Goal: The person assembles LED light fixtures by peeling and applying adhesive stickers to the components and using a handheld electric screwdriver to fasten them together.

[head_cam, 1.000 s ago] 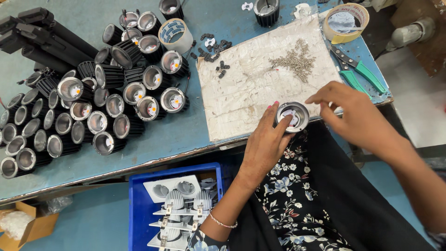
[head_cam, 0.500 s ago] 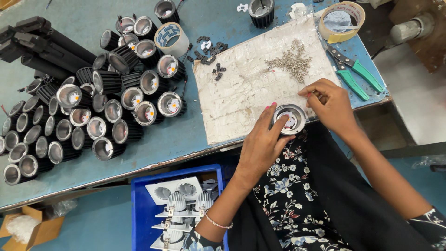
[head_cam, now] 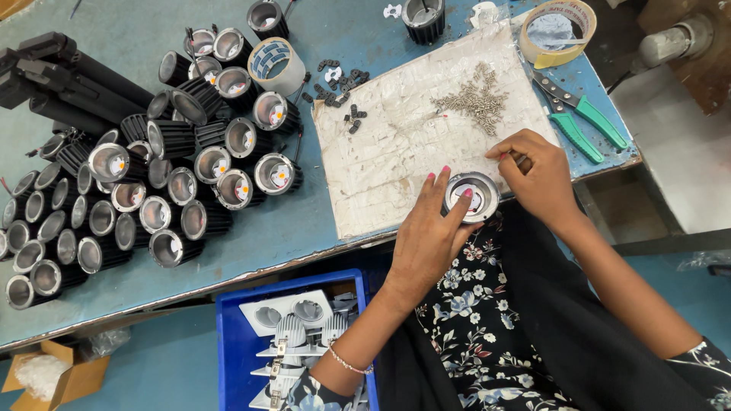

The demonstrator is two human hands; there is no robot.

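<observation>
My left hand (head_cam: 428,230) grips a round silver lamp housing (head_cam: 471,195) at the table's front edge, fingers wrapped around its left side with one fingertip on its rim. My right hand (head_cam: 537,176) is just right of the housing, fingers pinched together on something small that I cannot make out. Both hands are over the lower right corner of a worn white sheet (head_cam: 396,152). A heap of small screws (head_cam: 474,99) lies on the sheet a little above my right hand.
Many black finned lamp housings (head_cam: 160,175) crowd the left of the blue table. A tape roll (head_cam: 276,64), small black clips (head_cam: 343,80), a second tape roll (head_cam: 558,30) and green-handled pliers (head_cam: 580,114) lie around the sheet. A blue crate (head_cam: 293,335) of white fittings sits below.
My right hand went from beside the housing up toward the screws and now is pinched shut next to the housing again. My left hand has kept hold of the housing.
</observation>
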